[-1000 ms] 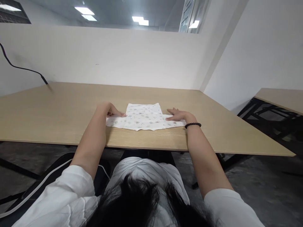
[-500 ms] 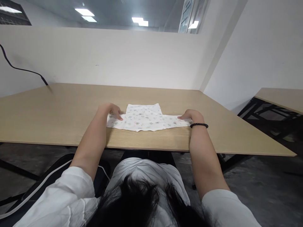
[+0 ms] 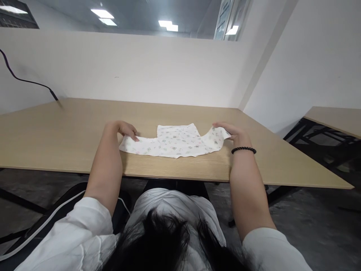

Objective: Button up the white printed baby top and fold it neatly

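Note:
A small white baby top (image 3: pixel 179 141) with a scattered print lies on the table in front of me, its two sleeves stretched out left and right. My left hand (image 3: pixel 127 130) grips the end of the left sleeve from above, thumb on the cloth, fingers curled. At the other end, my right hand (image 3: pixel 229 130) holds the right sleeve, which is raised off the table and curls upward. Part of the right hand's grip is hidden by the cloth. A black bead bracelet (image 3: pixel 243 149) circles the right wrist.
The light wooden table (image 3: pixel 84 116) reaches back to a white partition (image 3: pixel 158 71) with glass above. A black cable (image 3: pixel 34 82) hangs down at the left. Another table (image 3: pixel 335 116) stands at the far right. A dark chair or bag with a white cord (image 3: pixel 47 220) is beside my left arm.
My right hand has lifted the right sleeve's end, which lay flat before. My left hand has moved a little left with the left sleeve, and the top's body has shifted slightly right.

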`<state>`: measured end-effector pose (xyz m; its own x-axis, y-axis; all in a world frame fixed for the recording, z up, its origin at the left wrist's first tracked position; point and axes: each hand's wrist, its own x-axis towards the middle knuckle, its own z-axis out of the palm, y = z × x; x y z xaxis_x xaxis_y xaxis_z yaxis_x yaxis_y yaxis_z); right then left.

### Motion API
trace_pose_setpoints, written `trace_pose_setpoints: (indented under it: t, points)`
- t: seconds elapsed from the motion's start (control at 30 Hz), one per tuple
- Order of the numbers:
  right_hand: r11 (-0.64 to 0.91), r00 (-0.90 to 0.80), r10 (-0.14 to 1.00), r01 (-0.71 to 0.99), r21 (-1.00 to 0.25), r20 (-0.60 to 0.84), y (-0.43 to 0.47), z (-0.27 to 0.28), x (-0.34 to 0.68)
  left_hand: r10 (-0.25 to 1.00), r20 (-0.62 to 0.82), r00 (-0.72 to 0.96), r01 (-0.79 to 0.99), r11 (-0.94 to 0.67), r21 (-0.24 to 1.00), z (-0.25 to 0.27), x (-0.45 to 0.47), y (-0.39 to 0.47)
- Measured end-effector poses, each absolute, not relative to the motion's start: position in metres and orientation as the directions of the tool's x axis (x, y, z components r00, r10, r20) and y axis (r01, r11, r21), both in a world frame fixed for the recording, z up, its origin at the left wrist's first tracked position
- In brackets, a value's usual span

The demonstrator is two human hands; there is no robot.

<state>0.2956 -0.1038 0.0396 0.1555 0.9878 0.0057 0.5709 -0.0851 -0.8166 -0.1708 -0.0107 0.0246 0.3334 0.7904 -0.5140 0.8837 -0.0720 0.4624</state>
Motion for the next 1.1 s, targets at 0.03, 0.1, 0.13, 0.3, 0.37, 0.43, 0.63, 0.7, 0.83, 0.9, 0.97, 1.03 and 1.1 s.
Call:
trace_pose_setpoints:
  t: [0.03, 0.1, 0.13, 0.3, 0.37, 0.43, 0.63, 0.7, 0.83, 0.9, 0.97, 1.03, 1.1]
  points:
    - [-0.043, 0.089, 0.996, 0.527, -0.849, 0.005, -0.103, 0.040, 0.285, 0.804, -0.464, 0.371, 0.841, -0.079, 0.536, 0.028, -0.173, -0.014]
    - [0.016, -0.036, 0.999, 0.451, -0.892, -0.001, -0.100, 0.038, 0.263, 0.840, -0.321, 0.438, 0.716, -0.110, 0.689, 0.033, -0.174, -0.019]
    - [0.035, -0.096, 0.995, 0.420, -0.907, -0.006, -0.098, 0.036, 0.253, 0.854, -0.261, 0.451, 0.648, -0.112, 0.753, 0.035, -0.173, -0.021]
    - [0.043, -0.627, 0.775, 0.175, -0.984, -0.078, -0.084, 0.016, 0.230, 0.933, -0.132, 0.334, 0.427, -0.025, 0.904, 0.041, -0.163, -0.024]
    - [0.088, -0.583, 0.812, 0.185, -0.979, -0.038, -0.079, 0.008, 0.232, 0.948, -0.096, 0.303, 0.372, -0.025, 0.928, 0.043, -0.160, -0.025]
    - [0.128, -0.512, 0.859, 0.232, -0.964, -0.009, -0.074, 0.002, 0.235, 0.942, -0.067, 0.328, 0.307, -0.039, 0.951, 0.045, -0.159, -0.026]
    - [0.144, -0.518, 0.851, 0.391, -0.909, -0.087, -0.070, -0.012, 0.231, 0.918, 0.095, 0.385, 0.096, -0.142, 0.985, 0.048, -0.153, -0.029]
    - [0.148, -0.531, 0.841, 0.416, -0.897, -0.107, -0.071, -0.013, 0.225, 0.906, 0.158, 0.392, 0.015, -0.178, 0.984, 0.047, -0.149, -0.030]
    - [0.146, -0.551, 0.827, 0.405, -0.903, -0.114, -0.073, -0.016, 0.213, 0.869, 0.220, 0.443, -0.137, -0.177, 0.975, 0.047, -0.132, -0.031]
    - [0.133, -0.537, 0.837, 0.386, -0.913, -0.105, -0.072, -0.019, 0.208, 0.842, 0.222, 0.493, -0.197, -0.140, 0.970, 0.046, -0.117, -0.032]
    - [0.115, -0.504, 0.859, 0.363, -0.924, -0.091, -0.071, -0.022, 0.204, 0.816, 0.206, 0.539, -0.234, -0.090, 0.968, 0.042, -0.098, -0.035]
    - [0.095, -0.467, 0.881, 0.339, -0.936, -0.080, -0.069, -0.025, 0.202, 0.784, 0.180, 0.594, -0.246, -0.036, 0.969, 0.037, -0.076, -0.040]
    - [0.077, -0.440, 0.895, 0.315, -0.946, -0.074, -0.068, -0.026, 0.201, 0.689, 0.092, 0.719, -0.160, 0.036, 0.986, 0.030, -0.055, -0.048]
